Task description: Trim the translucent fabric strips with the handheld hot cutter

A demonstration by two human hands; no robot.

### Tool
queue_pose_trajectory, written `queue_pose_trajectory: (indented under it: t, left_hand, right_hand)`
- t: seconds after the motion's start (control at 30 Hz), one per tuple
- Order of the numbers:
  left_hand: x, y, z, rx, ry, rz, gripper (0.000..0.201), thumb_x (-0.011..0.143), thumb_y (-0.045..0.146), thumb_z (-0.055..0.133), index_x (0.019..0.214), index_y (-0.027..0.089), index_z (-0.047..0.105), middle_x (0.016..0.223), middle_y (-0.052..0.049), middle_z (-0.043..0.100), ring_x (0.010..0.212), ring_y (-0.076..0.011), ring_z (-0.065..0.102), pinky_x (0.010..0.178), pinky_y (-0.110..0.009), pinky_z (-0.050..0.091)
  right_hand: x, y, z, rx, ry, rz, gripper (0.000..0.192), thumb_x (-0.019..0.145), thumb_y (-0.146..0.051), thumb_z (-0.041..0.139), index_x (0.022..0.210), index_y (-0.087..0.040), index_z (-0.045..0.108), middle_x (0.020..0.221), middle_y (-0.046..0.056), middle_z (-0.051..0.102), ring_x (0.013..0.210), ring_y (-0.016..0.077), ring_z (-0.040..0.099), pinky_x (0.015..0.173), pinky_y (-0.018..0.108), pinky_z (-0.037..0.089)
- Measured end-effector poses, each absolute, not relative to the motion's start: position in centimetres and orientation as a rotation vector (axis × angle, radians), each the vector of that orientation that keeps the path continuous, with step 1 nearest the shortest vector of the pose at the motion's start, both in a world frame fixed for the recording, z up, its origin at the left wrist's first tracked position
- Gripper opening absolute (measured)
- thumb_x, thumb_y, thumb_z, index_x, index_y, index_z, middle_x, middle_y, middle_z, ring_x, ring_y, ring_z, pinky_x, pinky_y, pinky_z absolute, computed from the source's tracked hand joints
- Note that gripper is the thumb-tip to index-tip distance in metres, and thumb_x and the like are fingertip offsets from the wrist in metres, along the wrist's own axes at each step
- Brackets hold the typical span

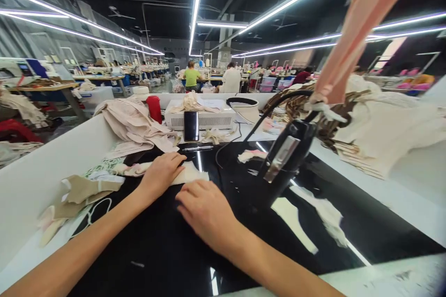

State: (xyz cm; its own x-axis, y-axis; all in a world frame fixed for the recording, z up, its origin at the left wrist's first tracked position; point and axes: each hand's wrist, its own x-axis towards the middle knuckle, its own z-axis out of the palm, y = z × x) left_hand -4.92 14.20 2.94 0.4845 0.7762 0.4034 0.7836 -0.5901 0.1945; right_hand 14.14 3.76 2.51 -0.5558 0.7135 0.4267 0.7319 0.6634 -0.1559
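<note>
Fabric piece lies under both hands.

Black iron blocks right; fabric scraps crowd left.

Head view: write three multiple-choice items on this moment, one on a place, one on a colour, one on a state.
1. Where does the phone stand?
A. propped against the white box
B. flat under the left hand
C. on the fabric pile at right

2. What colour is the cylinder beside the beige fabric pile?
A. green
B. red
C. blue

3. How do both hands lie on the black work surface?
A. clenched into fists
B. raised clear of it
C. flat, palms down

Answers: 1 A, it leans upright against the box front. 2 B, it is plainly red. 3 C, the left hand presses a pale fabric piece, the right hand lies flat by its edge.
</note>
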Motion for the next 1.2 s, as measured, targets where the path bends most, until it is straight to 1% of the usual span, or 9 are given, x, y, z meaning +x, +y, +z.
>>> queue_pose_trajectory:
  t: [0.07,0.17,0.27,0.4,0.5,0.6,0.8,0.97,1.2]
  left_hand:
    - [-5.0,13.1,3.3,-2.695,-1.315,-0.747,0.029,0.109,0.031,0.050,0.127,0.021,0.071,0.125,-0.012,0.075,0.121,-0.0319,0.069,0.107,-0.049,0.055]
    - [-4.6,10.6,3.2,-2.741,-1.181,-0.749,0.036,0.112,0.035,0.041,0.119,0.021,0.074,0.108,-0.009,0.077,0.100,-0.0284,0.074,0.094,-0.043,0.059]
    - [-3.6,7.5,2.5,-2.770,-0.991,-0.719,0.038,0.116,0.035,0.038,0.114,0.022,0.074,0.098,-0.005,0.077,0.087,-0.0234,0.076,0.080,-0.035,0.059]
    - [-0.7,3.7,1.1,-2.865,-0.716,-0.677,0.035,0.116,0.028,0.038,0.110,0.025,0.073,0.090,-0.002,0.075,0.076,-0.0177,0.072,0.070,-0.028,0.055]
    - [2.3,1.6,0.3,-2.924,-0.542,-0.581,0.031,0.113,0.017,0.039,0.111,0.022,0.069,0.081,-0.002,0.070,0.064,-0.0175,0.065,0.061,-0.030,0.050]
    - [5.3,0.5,-0.3,-2.954,-0.442,-0.568,0.023,0.109,0.010,0.045,0.109,0.019,0.066,0.077,0.000,0.066,0.061,-0.0179,0.062,0.055,-0.032,0.045]
    - [9.0,-0.1,-0.9,-2.978,-0.514,-0.543,0.021,0.106,0.009,0.054,0.123,0.018,0.064,0.086,0.000,0.071,0.069,-0.0176,0.070,0.059,-0.029,0.051]
    - [10.3,-0.5,-1.1,-2.910,-0.621,-0.553,0.023,0.105,0.018,0.065,0.128,0.016,0.066,0.088,0.001,0.073,0.069,-0.0184,0.072,0.057,-0.030,0.053]
    - [11.4,-0.7,-1.3,-2.852,-0.671,-0.601,0.040,0.100,0.035,0.078,0.133,0.017,0.066,0.089,0.002,0.074,0.065,-0.0178,0.071,0.054,-0.031,0.051]
  right_hand:
    - [14.9,0.5,2.4,-0.973,-2.519,0.029,0.007,0.102,-0.031,0.073,0.106,-0.026,0.076,0.105,-0.003,0.082,0.098,0.0171,0.075,0.086,0.028,0.056]
    - [18.4,-3.8,2.0,-0.876,-2.575,0.159,0.012,0.100,-0.037,0.076,0.092,-0.028,0.079,0.082,-0.009,0.081,0.070,0.0112,0.074,0.065,0.022,0.054]
    - [24.6,-6.4,1.9,-1.129,-2.297,0.488,0.019,0.109,-0.033,0.063,0.101,-0.029,0.080,0.089,-0.005,0.083,0.071,0.0114,0.077,0.065,0.020,0.057]
    - [33.1,-7.1,1.7,-1.490,-2.053,0.232,0.029,0.112,-0.042,0.053,0.104,-0.029,0.077,0.094,0.001,0.083,0.080,0.0205,0.080,0.070,0.031,0.063]
    - [36.3,-6.8,0.8,-1.591,-2.021,0.139,0.030,0.112,-0.043,0.051,0.108,-0.028,0.077,0.095,0.004,0.081,0.077,0.0226,0.078,0.066,0.034,0.060]
    - [36.4,-6.5,-0.1,-1.628,-2.083,0.114,0.028,0.112,-0.034,0.050,0.103,-0.027,0.076,0.096,0.004,0.078,0.074,0.0201,0.075,0.063,0.032,0.055]
    - [34.7,-6.3,-1.5,-1.697,-2.158,0.077,0.034,0.106,-0.013,0.045,0.085,-0.023,0.071,0.084,0.006,0.069,0.072,0.0220,0.068,0.059,0.031,0.047]
    - [34.0,-6.6,-1.1,-1.705,-2.153,0.173,0.034,0.109,-0.019,0.044,0.089,-0.021,0.071,0.088,0.006,0.068,0.077,0.0212,0.069,0.066,0.033,0.051]
    - [33.5,-6.8,0.4,-1.720,-2.070,0.353,0.036,0.110,-0.021,0.043,0.093,-0.021,0.074,0.089,0.004,0.067,0.076,0.0187,0.070,0.068,0.032,0.053]
